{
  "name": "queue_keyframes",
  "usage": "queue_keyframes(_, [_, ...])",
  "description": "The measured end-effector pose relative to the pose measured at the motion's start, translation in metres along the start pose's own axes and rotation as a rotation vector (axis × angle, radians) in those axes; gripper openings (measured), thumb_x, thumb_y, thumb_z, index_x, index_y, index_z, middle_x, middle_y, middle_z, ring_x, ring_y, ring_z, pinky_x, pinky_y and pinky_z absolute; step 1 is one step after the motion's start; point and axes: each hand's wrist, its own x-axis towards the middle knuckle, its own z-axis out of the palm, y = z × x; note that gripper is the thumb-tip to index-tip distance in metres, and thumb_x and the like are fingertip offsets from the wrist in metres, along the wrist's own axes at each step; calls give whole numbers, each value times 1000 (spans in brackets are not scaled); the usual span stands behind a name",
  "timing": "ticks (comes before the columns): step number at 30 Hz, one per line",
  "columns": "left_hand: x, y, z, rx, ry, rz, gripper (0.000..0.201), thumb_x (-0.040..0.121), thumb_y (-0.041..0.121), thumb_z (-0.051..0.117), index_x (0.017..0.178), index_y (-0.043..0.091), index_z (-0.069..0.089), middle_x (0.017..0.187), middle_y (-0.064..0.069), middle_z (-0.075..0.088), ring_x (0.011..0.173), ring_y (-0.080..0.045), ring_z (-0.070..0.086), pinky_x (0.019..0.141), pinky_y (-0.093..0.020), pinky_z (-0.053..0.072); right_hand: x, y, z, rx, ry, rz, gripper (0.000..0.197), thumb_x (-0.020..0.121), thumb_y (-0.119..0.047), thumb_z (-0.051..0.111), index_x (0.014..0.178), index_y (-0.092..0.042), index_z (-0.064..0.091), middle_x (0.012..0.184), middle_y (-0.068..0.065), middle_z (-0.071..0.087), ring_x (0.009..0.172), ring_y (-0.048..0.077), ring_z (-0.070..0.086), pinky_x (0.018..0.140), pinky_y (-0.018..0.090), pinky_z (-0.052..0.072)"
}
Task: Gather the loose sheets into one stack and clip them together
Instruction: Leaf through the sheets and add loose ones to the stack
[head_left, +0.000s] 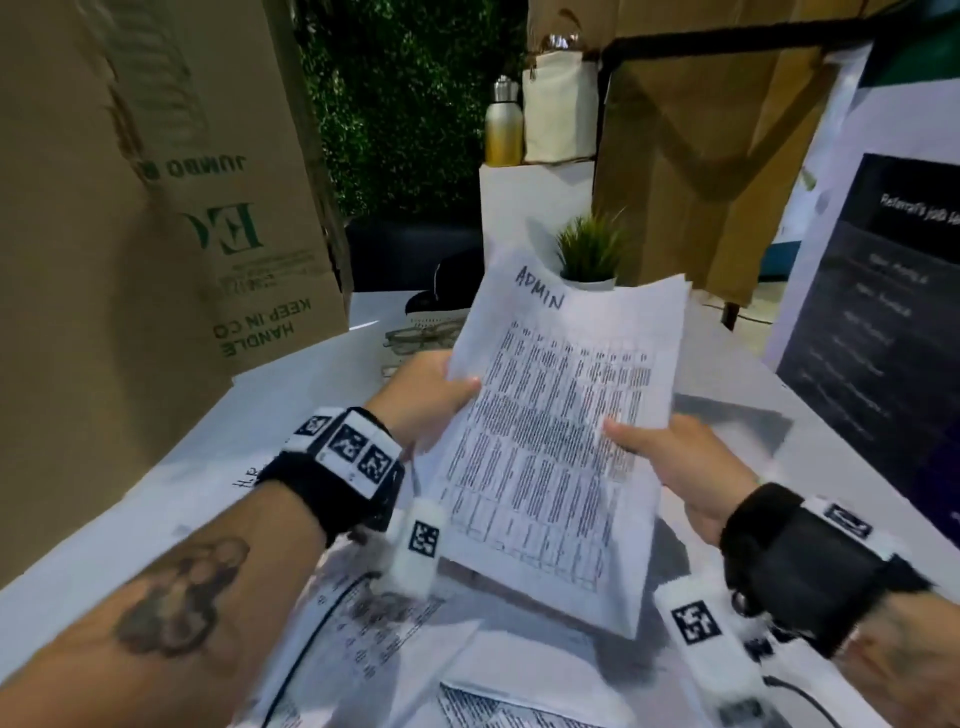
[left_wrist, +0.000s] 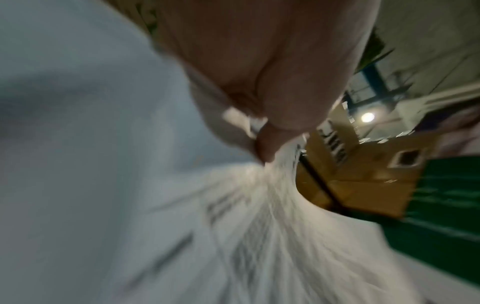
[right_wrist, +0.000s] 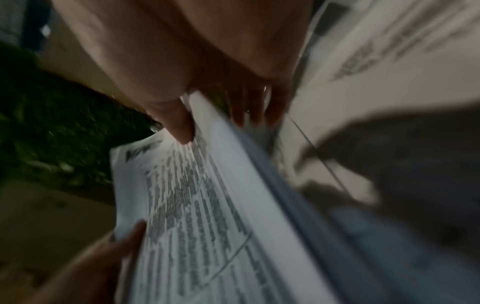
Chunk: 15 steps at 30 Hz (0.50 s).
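A stack of printed sheets (head_left: 561, 426) with "ADMIN" handwritten on top is held up above the white table (head_left: 130, 530). My left hand (head_left: 431, 395) grips its left edge, thumb on the top page. My right hand (head_left: 675, 457) grips the right edge, thumb on top and fingers underneath. In the right wrist view the thumb (right_wrist: 179, 123) presses the stack (right_wrist: 197, 216), and the left hand (right_wrist: 103, 253) holds the far edge. The left wrist view is blurred; the left hand (left_wrist: 270, 115) pinches the paper (left_wrist: 280, 226). More loose sheets (head_left: 395, 644) lie on the table below. No clip is visible.
A large brown paper bag (head_left: 156, 208) stands at the left. Eyeglasses (head_left: 421, 338), a dark cap (head_left: 447, 291) and a small potted plant (head_left: 589, 254) sit behind the stack. A dark sign (head_left: 878, 322) stands at the right. A black cable (head_left: 311, 639) crosses the near sheets.
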Motion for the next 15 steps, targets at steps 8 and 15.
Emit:
queue_keyframes(8, [36, -43, 26, 428, -107, -259, 15, 95, 11, 47, 83, 5, 53, 58, -7, 46, 50, -22, 44, 49, -27, 32, 23, 29, 19, -35, 69, 187, 18, 84, -7, 75, 101, -3, 71, 109, 19, 72, 98, 29, 67, 88, 39, 52])
queue_keyframes(15, [50, -61, 35, 263, -26, -270, 21, 93, 18, 55, 108, 9, 67, 87, -13, 66, 71, -25, 54, 65, -29, 42, 31, 29, 12, 113, 113, 195, 16, 83, 10, 69, 87, -5, 67, 101, 10, 72, 87, 18, 66, 66, 23, 44])
